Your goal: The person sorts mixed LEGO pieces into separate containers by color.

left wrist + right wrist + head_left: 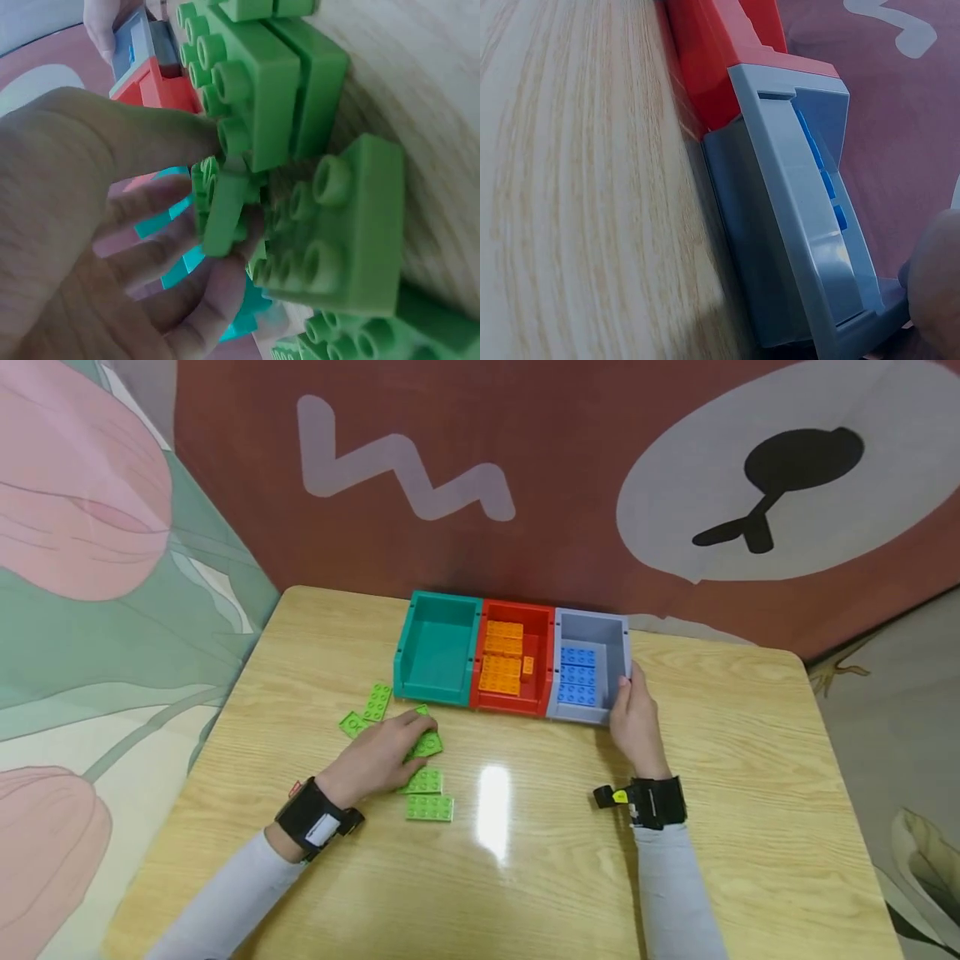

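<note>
My left hand [378,756] is low over a group of green building bricks [430,808] left of the middle of the table. In the left wrist view, its thumb and fingers pinch a small green brick [225,214], with larger green bricks [259,82] close beside it. Partly hidden under the fingers is another green brick [427,745]. My right hand [637,722] grips the right wall of a grey-blue bin [588,714], thumb at the rim. Inside that bin lie blue bricks [577,675] in rows.
Left of the grey-blue bin, a red bin [540,643] holds orange bricks [501,672]. A teal bin [442,639] with a bare floor adjoins it. More green bricks [377,702] lie in front of the teal bin. A printed wall covering [562,468] rises behind the table [750,793].
</note>
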`<move>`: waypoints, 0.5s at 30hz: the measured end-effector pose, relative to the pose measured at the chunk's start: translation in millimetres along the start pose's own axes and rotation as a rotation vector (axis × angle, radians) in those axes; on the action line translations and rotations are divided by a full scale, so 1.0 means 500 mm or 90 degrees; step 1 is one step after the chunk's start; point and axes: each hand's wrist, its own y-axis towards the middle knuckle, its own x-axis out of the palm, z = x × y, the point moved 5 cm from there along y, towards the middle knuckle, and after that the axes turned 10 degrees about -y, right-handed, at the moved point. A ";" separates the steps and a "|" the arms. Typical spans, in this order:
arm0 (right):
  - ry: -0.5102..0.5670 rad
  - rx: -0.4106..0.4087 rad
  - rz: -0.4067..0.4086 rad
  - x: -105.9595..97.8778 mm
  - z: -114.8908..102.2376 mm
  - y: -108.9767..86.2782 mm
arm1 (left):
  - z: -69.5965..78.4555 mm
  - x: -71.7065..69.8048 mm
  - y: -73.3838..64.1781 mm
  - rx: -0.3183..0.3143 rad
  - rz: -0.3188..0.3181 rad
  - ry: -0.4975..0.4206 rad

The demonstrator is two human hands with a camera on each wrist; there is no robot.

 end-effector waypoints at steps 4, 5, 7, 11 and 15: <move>0.000 -0.004 -0.009 0.000 0.002 -0.001 | 0.003 0.000 0.005 -0.018 -0.003 -0.001; -0.003 -0.004 -0.012 0.000 0.003 -0.001 | 0.002 -0.001 0.005 -0.024 -0.007 -0.010; -0.006 -0.006 -0.013 -0.001 0.005 -0.002 | 0.002 0.000 0.005 -0.030 -0.023 -0.032; -0.009 -0.014 -0.012 -0.003 0.005 -0.002 | 0.001 -0.008 0.009 -0.033 -0.033 -0.095; -0.007 -0.023 -0.007 -0.007 0.002 -0.001 | 0.004 -0.034 0.028 -0.011 -0.007 -0.144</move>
